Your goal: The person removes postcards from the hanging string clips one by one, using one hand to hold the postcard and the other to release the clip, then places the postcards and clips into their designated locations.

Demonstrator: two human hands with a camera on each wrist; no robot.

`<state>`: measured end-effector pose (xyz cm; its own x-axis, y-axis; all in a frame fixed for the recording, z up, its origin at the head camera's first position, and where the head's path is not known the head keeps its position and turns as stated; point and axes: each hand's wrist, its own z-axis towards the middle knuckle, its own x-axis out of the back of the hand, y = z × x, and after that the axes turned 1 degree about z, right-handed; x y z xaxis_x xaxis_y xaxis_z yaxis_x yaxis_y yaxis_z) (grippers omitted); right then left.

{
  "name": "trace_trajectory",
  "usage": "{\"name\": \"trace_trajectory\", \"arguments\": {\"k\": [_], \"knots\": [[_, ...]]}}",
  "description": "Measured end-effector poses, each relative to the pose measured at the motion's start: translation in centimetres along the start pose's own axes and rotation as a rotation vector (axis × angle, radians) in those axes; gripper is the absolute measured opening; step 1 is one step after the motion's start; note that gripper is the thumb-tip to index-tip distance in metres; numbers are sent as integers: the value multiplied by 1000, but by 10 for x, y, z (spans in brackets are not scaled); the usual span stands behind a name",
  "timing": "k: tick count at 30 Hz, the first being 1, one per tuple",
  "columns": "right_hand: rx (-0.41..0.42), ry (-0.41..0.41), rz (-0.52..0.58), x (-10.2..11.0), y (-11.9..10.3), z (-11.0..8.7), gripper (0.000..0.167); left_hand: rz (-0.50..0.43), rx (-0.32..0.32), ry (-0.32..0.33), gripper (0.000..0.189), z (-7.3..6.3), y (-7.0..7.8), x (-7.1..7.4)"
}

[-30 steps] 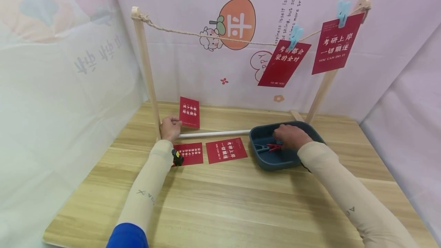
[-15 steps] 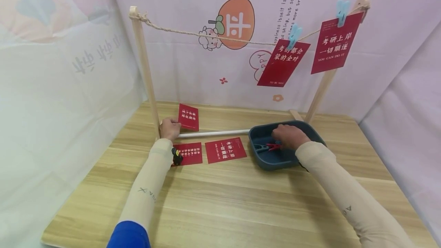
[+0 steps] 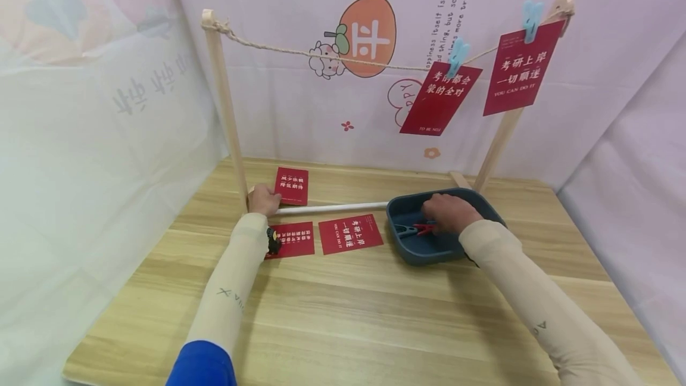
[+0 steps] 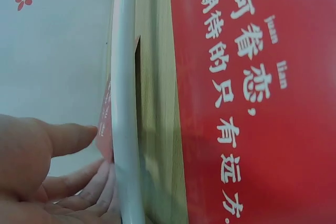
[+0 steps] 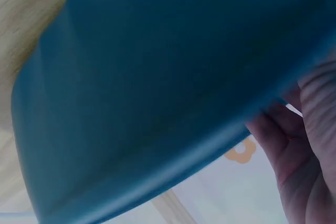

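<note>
At the far left my left hand holds a red card with white characters by its lower left corner. In the left wrist view the thumb touches the card, fingers on its other side, beyond a white rod. My right hand reaches into a dark blue bin. Beside its fingers lie a red clothespin and a blue clothespin. In the right wrist view the bin wall hides the fingertips, so any grip is unseen.
A twine line runs between two wooden posts. Light blue clothespins hold two red cards on its right part. Two more cards lie before the white rod on the wooden table.
The card at my left hand has tipped down from a raised position toward the tabletop. My right hand has stayed in the bin almost unmoved.
</note>
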<state>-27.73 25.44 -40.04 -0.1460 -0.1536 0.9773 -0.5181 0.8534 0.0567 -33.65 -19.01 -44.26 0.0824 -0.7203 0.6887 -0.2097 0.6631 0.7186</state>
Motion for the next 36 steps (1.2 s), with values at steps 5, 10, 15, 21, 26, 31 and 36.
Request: {"name": "trace_trajectory", "arguments": {"k": [5,10,15,21,26,31,36], "knots": [[-27,-21,18,8,2,-6,34,72,-21,-12,45,-1,2,4],[-26,-33,15,20,1,-10,34,76,-27,-45,39,-4,4,9],[-23,-2,64,29,3,-9,29,79,-22,-72,24,-7,1,9],[-17,75,114,35,8,-10,37,82,-44,-91,21,-8,-3,9],[-11,152,160,41,7,-12,42,90,-72,-92,32,-9,-1,10],[-13,195,218,49,7,-15,43,101,-94,-89,34,-12,9,12],[-5,239,255,60,7,-18,44,95,-126,-106,30,-15,22,16]]}}
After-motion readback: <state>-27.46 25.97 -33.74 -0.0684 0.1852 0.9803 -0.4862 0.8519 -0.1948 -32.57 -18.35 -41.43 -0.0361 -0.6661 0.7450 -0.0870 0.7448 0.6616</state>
